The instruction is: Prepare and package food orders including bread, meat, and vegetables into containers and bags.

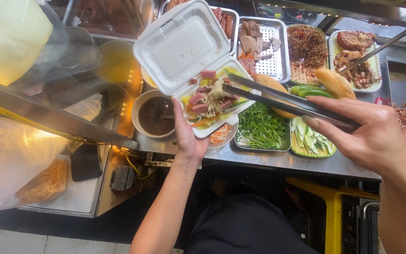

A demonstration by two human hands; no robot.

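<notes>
Your left hand [188,136] cups one white foam clamshell box [191,61] from beneath, fingers curled under its base, lid swung open and tilted up over the steel table [278,162]. Inside lie pink meat strips on shredded vegetables. Your right hand [372,136] pinches one pair of metal tongs [283,99], their tips pressed together at the food in the box. Below the box sits one bowl of dark sauce [155,115]. To the right you have one square tray of green herbs [261,128], one green basket of sliced cucumber [311,141], two bread rolls [335,83] and two whole cucumbers [308,90].
</notes>
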